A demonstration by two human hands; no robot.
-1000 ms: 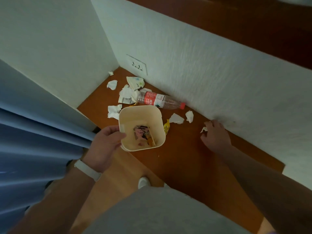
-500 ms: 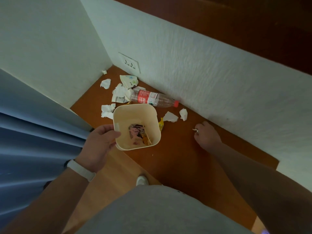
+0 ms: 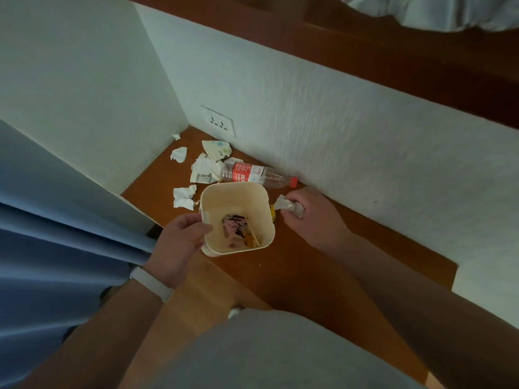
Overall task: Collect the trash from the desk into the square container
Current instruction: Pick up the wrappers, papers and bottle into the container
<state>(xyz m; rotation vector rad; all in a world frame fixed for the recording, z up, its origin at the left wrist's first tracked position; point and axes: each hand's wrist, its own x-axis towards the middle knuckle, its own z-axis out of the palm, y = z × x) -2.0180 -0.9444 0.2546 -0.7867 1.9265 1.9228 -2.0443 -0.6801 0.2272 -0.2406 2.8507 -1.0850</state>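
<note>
I see my left hand (image 3: 179,242) gripping the rim of the cream square container (image 3: 237,220), which sits on the brown desk (image 3: 309,262) with wrappers inside. My right hand (image 3: 311,217) is pinched on crumpled white paper (image 3: 280,203) just beside it. A clear plastic bottle (image 3: 258,176) with a red label lies against the textured white wall (image 3: 337,130), behind the container; tissues (image 3: 184,196) lie scattered towards the corner by a socket (image 3: 219,124)

The desk (image 3: 323,265) is smooth brown wood with a dull sheen, the square container (image 3: 238,197) looks like matt cream plastic, the bottle (image 3: 261,176) clear glossy plastic, the scraps (image 3: 184,195) crumpled white paper, the far wall (image 3: 365,130) rough-textured.
</note>
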